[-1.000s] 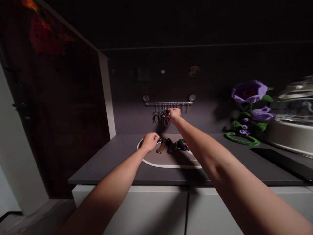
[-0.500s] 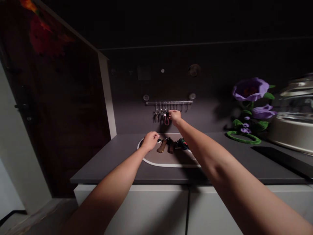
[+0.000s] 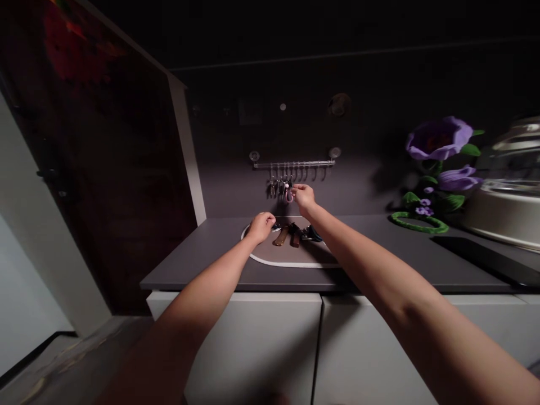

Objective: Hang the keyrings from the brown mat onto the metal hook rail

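My right hand (image 3: 304, 198) is raised to the hook rail (image 3: 294, 164) on the wall. Its thumb and forefinger are closed at a keychain with a pink loop (image 3: 289, 196), which hangs from one of the hooks. Left of it, several metal keys (image 3: 273, 187) hang from other hooks. Lower down, my left hand (image 3: 260, 227) is above the left end of the mat (image 3: 270, 256), fingers curled together; what they hold, if anything, is hidden. Beside its fingertips lie a brown leather key fob (image 3: 280, 237), a darker brown fob (image 3: 296, 238) and dark keys (image 3: 312, 233).
Purple artificial flowers (image 3: 441, 140) with a green ring base (image 3: 417, 222) stand at the right. Next to them are a cream appliance with a clear top (image 3: 498, 216) and a flat black object (image 3: 485, 261). The grey counter (image 3: 185, 253) has white cabinets (image 3: 253, 343) below. A dark door (image 3: 113, 185) is at the left.
The view has tilted down a little. Against the rail, my right hand has moved slightly lower, by the pink loop. My left hand stays over the mat's left end.
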The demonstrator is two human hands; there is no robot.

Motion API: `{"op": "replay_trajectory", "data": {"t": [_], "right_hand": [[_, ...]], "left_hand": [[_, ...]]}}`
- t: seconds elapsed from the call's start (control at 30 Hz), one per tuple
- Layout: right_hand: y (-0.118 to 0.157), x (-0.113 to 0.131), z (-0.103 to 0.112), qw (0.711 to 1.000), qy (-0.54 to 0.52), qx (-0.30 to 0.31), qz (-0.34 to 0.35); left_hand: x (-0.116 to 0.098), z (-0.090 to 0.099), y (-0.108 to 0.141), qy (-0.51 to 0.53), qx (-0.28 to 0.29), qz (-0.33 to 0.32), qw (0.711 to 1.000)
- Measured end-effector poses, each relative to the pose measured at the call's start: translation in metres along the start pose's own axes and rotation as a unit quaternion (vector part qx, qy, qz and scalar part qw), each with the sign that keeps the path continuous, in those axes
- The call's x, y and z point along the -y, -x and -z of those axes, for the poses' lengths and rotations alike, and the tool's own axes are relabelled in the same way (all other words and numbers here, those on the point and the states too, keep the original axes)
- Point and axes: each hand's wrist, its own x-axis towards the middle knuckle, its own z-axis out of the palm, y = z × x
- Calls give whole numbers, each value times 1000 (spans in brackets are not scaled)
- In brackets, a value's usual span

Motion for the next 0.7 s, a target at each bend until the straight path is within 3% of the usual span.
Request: {"op": "replay_trajectory", "data": {"t": [0.17,0.3,0.5,0.6,0.7], "right_hand": [[38,-2,5,997,-10,73,-16],[55,-11,13,985,135,108,19],[68,-22,23,900,383,177,111],[70,-25,22,865,437,205,136],[70,-27,20,851,459,210,144]], "left_hand": [[2,1,1,-7,5,2,1000],[6,0,0,-28,13,23,999],[9,-3,-1,-11,45,74,996],[5,-1,-2,27,68,142,987],[-2,2,-7,31,85,191,977]]}}
